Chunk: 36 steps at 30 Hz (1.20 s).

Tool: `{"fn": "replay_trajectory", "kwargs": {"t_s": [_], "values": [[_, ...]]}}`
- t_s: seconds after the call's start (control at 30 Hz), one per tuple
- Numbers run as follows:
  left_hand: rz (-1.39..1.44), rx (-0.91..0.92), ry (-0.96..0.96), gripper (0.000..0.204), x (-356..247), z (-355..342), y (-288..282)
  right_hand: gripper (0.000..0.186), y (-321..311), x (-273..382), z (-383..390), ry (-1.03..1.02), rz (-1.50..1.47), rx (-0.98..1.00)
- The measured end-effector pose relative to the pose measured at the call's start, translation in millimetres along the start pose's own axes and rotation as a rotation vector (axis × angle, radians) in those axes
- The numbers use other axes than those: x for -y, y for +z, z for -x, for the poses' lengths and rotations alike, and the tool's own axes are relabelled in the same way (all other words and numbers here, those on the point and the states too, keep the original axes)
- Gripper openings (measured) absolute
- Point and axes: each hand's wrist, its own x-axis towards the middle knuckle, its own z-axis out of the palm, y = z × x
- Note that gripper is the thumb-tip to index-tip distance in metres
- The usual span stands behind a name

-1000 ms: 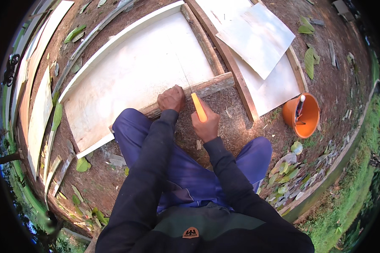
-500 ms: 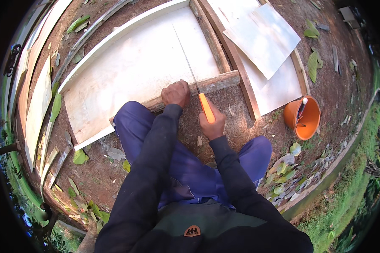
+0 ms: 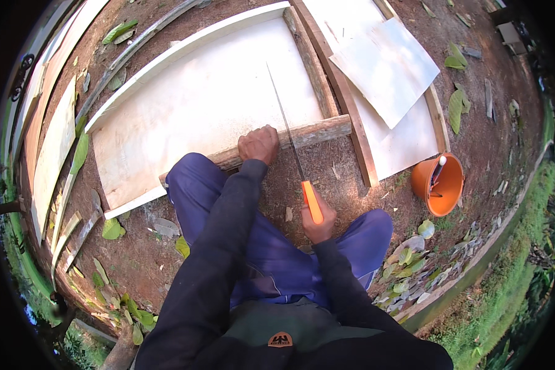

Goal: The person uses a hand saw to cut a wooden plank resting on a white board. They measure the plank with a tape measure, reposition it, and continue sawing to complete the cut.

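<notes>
My right hand (image 3: 319, 219) is closed round the orange handle of a handsaw (image 3: 312, 202). The saw's thin blade runs up and away across a rough wooden batten (image 3: 317, 131), its tip over the white board (image 3: 197, 98) behind. My left hand (image 3: 259, 145) grips the same batten just left of the blade, fingers wrapped over its top. The batten lies along the near edge of the white board, its left part beside my left knee. A second batten (image 3: 311, 61) runs along the board's right side, meeting the first near its right end.
Right of the work lies another framed white panel (image 3: 401, 154) with a loose white sheet (image 3: 388, 71) on it. An orange bucket (image 3: 420, 179) holding a few tools stands on the soil near my right knee. Long wooden strips (image 3: 55, 154) and leaves lie at the left.
My right hand has pulled the saw back toward my body, so the handle sits farther from the batten. My left hand stays on the batten.
</notes>
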Motion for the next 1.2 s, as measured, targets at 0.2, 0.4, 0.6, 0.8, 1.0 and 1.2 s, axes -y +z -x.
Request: {"fn": "replay_trajectory", "kwargs": {"t_s": [0.2,0.4,0.6,0.8,1.0,1.2], "values": [[-0.006,-0.12,0.069,0.032,-7,1,-7,0.057,-22,-8,25,0.015,-0.042,-0.002],[-0.126,-0.018,0.117,0.028,-3,-1,-9,0.055,8,6,-21,-0.003,-0.041,-0.021],[-0.055,-0.049,0.025,0.037,-8,-4,-9,0.059,-38,7,45,0.003,-0.005,0.032],[-0.085,-0.102,0.059,0.045,-2,-5,2,0.05,19,26,-60,0.013,-0.045,-0.014],[0.06,-0.032,-0.091,0.038,-12,-13,-11,0.056,-67,46,72,0.037,0.078,0.038],[-0.189,-0.064,0.149,0.022,-7,-4,-5,0.054,4,46,-54,0.132,-0.005,0.031]]}}
